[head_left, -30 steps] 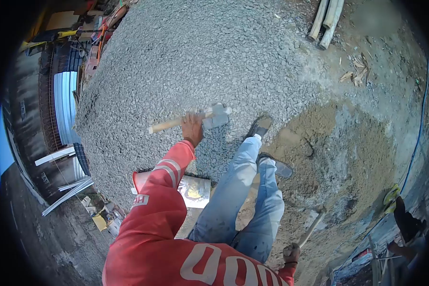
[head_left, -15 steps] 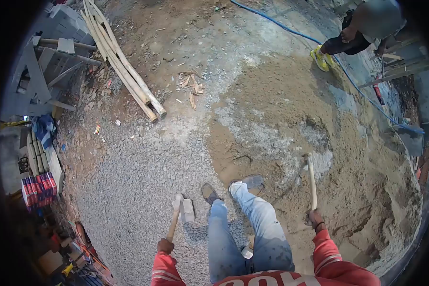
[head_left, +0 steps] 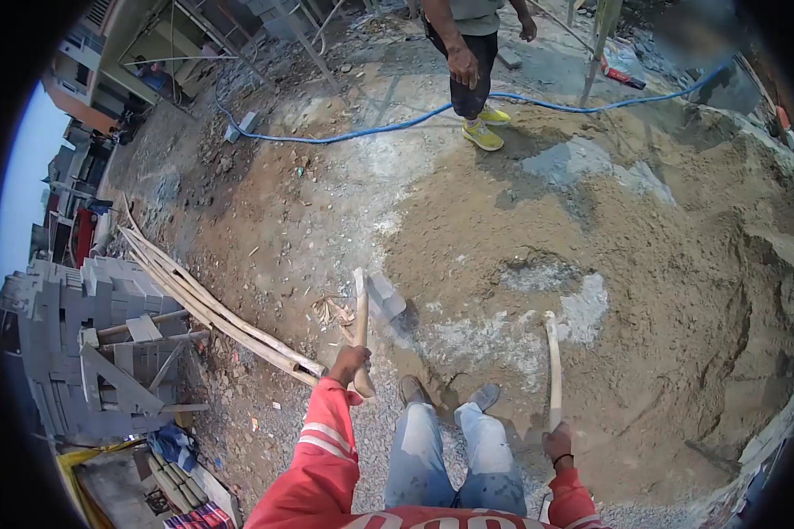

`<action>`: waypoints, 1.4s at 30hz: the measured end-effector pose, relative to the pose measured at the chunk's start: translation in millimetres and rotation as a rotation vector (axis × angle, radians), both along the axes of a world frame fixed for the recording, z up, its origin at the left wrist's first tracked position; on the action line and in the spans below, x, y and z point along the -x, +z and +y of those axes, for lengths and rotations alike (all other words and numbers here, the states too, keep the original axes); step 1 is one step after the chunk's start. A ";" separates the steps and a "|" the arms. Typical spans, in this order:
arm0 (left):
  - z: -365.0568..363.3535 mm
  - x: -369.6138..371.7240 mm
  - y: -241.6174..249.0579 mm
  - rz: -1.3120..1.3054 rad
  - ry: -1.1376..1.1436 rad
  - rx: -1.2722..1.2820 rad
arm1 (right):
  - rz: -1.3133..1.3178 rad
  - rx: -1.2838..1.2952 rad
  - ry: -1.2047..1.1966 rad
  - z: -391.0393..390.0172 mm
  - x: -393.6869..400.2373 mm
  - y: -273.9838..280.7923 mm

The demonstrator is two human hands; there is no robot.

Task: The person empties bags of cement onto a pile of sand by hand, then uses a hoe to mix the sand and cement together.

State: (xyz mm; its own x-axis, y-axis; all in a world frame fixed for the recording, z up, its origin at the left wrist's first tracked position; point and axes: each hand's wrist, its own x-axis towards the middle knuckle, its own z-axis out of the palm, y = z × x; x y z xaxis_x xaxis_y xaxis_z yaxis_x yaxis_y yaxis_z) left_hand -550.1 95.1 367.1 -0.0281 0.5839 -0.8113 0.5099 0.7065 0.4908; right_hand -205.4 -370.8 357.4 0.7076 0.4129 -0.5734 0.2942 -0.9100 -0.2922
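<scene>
My left hand (head_left: pixel 351 362) is closed around the pale wooden handle of a hoe (head_left: pixel 362 309), raised in front of me. Its grey flat blade (head_left: pixel 385 297) sits beside the handle's far end. The handle's thick near end sticks out below my fist. My right hand (head_left: pixel 557 441) grips the near end of a second, slightly curved wooden handle (head_left: pixel 554 366), which points away from me over the sand (head_left: pixel 662 326). Whether a head is fixed to that handle I cannot make out. My shoes (head_left: pixel 483 396) stand at the border of gravel and sand.
Ahead stands another person in yellow shoes (head_left: pixel 483 135), beside a blue hose (head_left: pixel 370 135) crossing the ground. Long bamboo poles (head_left: pixel 212 304) lie at the left, near stacked grey blocks (head_left: pixel 53 317) and a wooden trestle (head_left: pixel 123 379). Dry leaves (head_left: pixel 331 310) lie past my left hand.
My view has tilted up and turned. My left hand has lifted the hoe up and forward from low over the gravel. The other person now stands more upright, nearer the middle of view.
</scene>
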 end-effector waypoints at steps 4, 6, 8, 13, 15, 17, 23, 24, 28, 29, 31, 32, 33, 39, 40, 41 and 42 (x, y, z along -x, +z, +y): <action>133.9 -117.1 41.0 -0.094 -0.154 -0.038 | 0.020 0.030 0.034 -6.5 4.0 -17.9; 177.8 -179.8 79.3 -0.127 -0.214 -0.054 | 0.003 0.049 -0.022 -6.5 6.6 -10.9; 220.2 -228.8 95.6 -0.180 -0.263 -0.045 | -0.014 0.128 0.036 -3.6 9.8 -7.2; 298.1 -321.3 145.8 -0.334 -0.352 0.076 | 0.047 0.188 -0.129 41.3 13.5 25.1; 324.3 -341.3 155.4 -0.317 -0.464 0.103 | 0.006 0.250 -0.183 57.4 27.0 10.2; 357.8 -345.6 139.0 -0.321 -0.546 0.148 | 0.064 0.293 -0.335 108.6 26.5 30.6; 410.1 -364.6 127.5 -0.268 -0.684 0.330 | -0.041 0.339 -0.453 188.3 45.5 28.6; 412.8 -366.9 130.3 -0.240 -0.828 0.228 | -0.021 0.340 -0.510 196.9 50.2 29.1; 419.3 -377.8 119.9 -0.271 -1.068 0.084 | -0.008 0.380 -0.645 216.3 96.1 4.4; 422.5 -381.0 119.8 -0.245 -1.160 0.061 | -0.024 0.344 -0.671 223.4 106.5 3.1; 417.0 -368.4 103.6 -0.216 -1.131 -0.417 | -0.026 0.380 -0.734 247.3 122.3 8.0; 411.5 -362.1 98.9 -0.194 -1.026 -0.900 | -0.025 0.377 -0.756 259.4 129.5 13.1; 374.4 -352.3 111.2 -0.239 -0.952 -1.288 | -0.045 0.350 -0.804 269.6 138.9 17.6; 76.6 -280.9 -3.5 -0.324 -1.415 0.375 | -0.026 0.098 -1.200 353.8 225.7 27.2; 20.0 -284.6 -38.0 -0.322 -1.478 0.462 | -0.046 0.029 -1.239 367.2 235.4 21.4; -27.4 -300.1 -44.0 -0.510 -1.339 0.704 | -0.033 0.022 -1.245 378.0 237.5 14.6; -61.2 -315.7 -46.4 -0.398 -1.358 0.558 | -0.058 -0.102 -1.356 388.6 240.9 7.9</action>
